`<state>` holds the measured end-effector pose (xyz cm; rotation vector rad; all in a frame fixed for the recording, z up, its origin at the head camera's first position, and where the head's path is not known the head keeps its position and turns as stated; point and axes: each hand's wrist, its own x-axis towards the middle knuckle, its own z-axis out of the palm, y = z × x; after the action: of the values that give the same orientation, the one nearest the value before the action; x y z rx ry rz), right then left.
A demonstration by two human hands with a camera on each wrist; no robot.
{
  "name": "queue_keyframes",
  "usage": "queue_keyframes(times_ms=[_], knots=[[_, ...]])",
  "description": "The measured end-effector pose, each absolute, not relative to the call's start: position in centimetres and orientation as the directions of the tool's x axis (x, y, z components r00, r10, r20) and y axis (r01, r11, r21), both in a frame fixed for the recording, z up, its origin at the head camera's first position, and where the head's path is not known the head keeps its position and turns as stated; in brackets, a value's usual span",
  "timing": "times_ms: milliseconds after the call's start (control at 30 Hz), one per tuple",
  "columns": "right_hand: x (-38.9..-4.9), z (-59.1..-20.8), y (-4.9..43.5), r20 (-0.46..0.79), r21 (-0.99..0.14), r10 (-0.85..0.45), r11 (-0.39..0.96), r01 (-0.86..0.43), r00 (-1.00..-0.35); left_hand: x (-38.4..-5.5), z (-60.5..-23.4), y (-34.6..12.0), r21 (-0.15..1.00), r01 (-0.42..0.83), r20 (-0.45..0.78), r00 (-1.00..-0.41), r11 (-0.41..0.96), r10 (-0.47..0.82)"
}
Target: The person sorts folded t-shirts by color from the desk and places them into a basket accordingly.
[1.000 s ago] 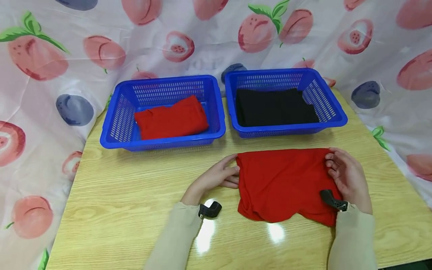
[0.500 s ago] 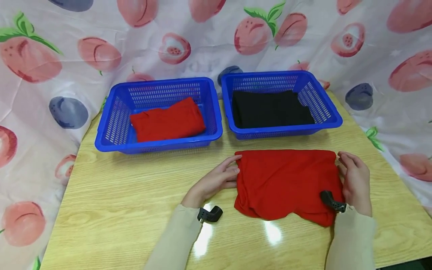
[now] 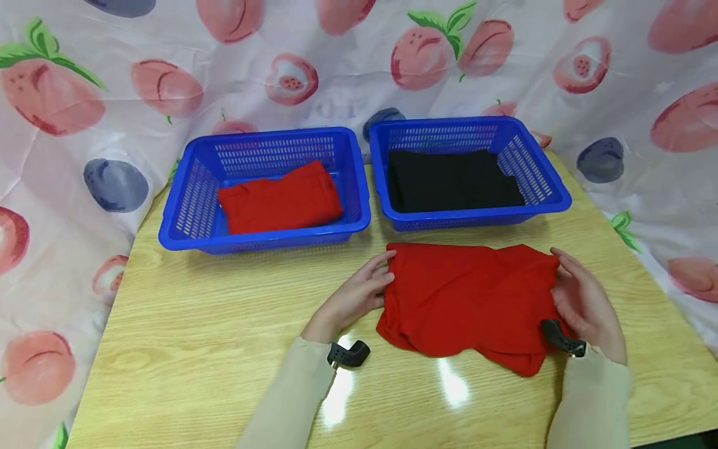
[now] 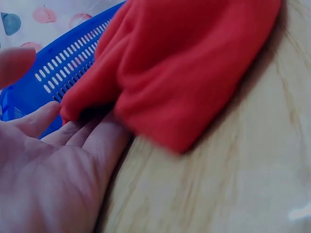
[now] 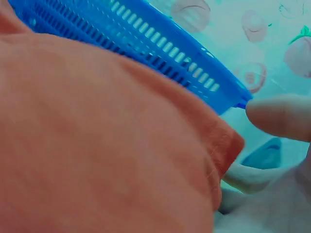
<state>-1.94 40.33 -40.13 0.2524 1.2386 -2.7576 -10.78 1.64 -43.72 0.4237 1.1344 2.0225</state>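
A folded red cloth [image 3: 465,299] lies on the table between the two hands, its near edge uneven. At its left edge is my left hand [image 3: 356,296]; in the left wrist view, the fingers [image 4: 104,136] reach fairly straight under the cloth, the thumb apart. My right hand [image 3: 586,305] is at the right edge, its fingertips at the far right corner. In the right wrist view the fingers [image 5: 252,177] pass behind the cloth [image 5: 107,141], while another digit stands off it; part of the hand is out of frame.
Two blue plastic baskets stand at the back of the wooden table [image 3: 213,349]. The left basket [image 3: 179,240] contains another folded red cloth [image 3: 280,199]; in the right basket [image 3: 482,217] lies a folded black cloth [image 3: 449,181]. A fruit-printed sheet [image 3: 336,62] hangs behind.
The red cloth has shifted slightly left and away from me, and its far right edge now rises in a small bump. My right hand has come in against the right edge.
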Motion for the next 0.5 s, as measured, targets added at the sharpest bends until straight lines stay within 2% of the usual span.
queue_keyframes(times_ms=[100, 167, 267, 500], knots=[[-2.5, -40.5, 40.1, -0.161, -0.696, -0.148, -0.684, 0.219, -0.976, -10.9, -43.8, 1.6, 0.823, -0.459, -0.067, -0.665, -0.335, 0.744], [-2.6, -40.6, 39.9, -0.161, -0.732, -0.172, -0.640, 0.234, -0.972, -10.9, -43.8, 1.7, 0.820, -0.456, -0.057, -0.667, -0.346, 0.743], [-2.7, -40.7, 39.4, -0.167, -0.799, -0.187, -0.550, 0.244, -0.968, -10.8, -43.8, 1.8, 0.813, -0.465, -0.057, -0.661, -0.349, 0.749], [-3.2, -40.9, 38.5, -0.203, -0.853, -0.187, -0.449, 0.268, -0.961, -10.9, -43.7, 1.6, 0.835, -0.471, -0.120, -0.661, -0.284, 0.741]])
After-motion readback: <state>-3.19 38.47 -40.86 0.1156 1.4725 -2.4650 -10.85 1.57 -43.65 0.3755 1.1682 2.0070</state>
